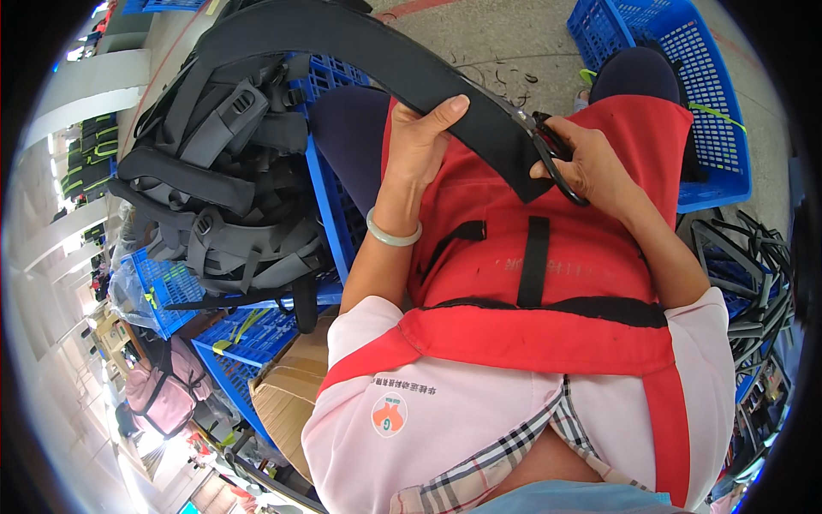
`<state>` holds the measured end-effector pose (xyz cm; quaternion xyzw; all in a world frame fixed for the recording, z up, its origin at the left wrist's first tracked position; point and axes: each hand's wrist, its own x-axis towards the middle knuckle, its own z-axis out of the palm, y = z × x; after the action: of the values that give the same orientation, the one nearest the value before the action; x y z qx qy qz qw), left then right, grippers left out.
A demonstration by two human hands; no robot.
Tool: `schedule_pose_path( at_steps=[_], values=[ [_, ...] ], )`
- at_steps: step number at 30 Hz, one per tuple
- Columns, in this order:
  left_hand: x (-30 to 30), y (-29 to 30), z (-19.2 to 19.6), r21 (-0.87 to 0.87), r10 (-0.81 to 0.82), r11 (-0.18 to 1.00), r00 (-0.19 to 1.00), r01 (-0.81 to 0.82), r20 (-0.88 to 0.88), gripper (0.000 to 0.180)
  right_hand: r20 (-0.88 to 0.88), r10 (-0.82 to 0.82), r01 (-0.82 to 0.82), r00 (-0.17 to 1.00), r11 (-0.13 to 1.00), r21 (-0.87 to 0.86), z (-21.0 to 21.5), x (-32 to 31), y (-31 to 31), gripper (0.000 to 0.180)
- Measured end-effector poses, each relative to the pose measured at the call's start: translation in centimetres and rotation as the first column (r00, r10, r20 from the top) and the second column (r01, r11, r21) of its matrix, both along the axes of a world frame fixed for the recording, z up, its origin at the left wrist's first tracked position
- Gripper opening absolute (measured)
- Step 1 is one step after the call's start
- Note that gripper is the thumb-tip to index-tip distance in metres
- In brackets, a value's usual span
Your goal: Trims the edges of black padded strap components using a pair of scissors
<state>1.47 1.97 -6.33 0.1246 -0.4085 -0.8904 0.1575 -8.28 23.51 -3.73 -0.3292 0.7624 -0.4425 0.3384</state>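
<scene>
Broad, curved black padded strap (pixel 402 73)

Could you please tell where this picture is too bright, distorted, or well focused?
Head view: glare washes out the lower-left background; toward the left rim, white ceiling beams curve; the corners go black; the black-handled metal scissors look fairly crisp.

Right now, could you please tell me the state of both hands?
Left hand: closed, holding the wide black strap.
Right hand: closed, holding the black-handled scissors.

Black strap (pixel 390 62), red apron (pixel 599 236), plaid collar (pixel 479 457)
</scene>
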Motion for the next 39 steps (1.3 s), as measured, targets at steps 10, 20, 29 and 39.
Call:
schedule_pose_path(
  at_steps=[10, 20, 29, 39],
  values=[
    [0.4, 0.2, 0.5, 0.036, -0.021, 0.999, 0.999, 0.020, 0.033, 0.017, 0.163, -0.039, 0.028, 0.986, 0.997, 0.068, -0.3, -0.2, -0.1, 0.042],
    [-0.5, 0.3, 0.0, 0.033, 0.018, 0.999, 0.999, -0.019, 0.029, 0.011, -0.017, -0.063, 0.063, 0.998, 0.998, 0.000, -1.0, 0.2, -1.0, 0.052],
    [-0.1, 0.0, 0.4, -0.002, -0.011, 1.000, 0.999, 0.011, 0.040, 0.010, 0.046, -0.033, 0.032, 0.998, 0.999, 0.014, -0.9, -0.1, -1.0, 0.052],
    [-0.8, -1.5, 1.1, 0.017, -0.058, 0.998, 0.998, 0.058, -0.014, 0.013, 0.011, -0.046, 0.046, 0.999, 0.999, -0.026, -0.7, 0.6, -1.6, 0.055]
  ],
)
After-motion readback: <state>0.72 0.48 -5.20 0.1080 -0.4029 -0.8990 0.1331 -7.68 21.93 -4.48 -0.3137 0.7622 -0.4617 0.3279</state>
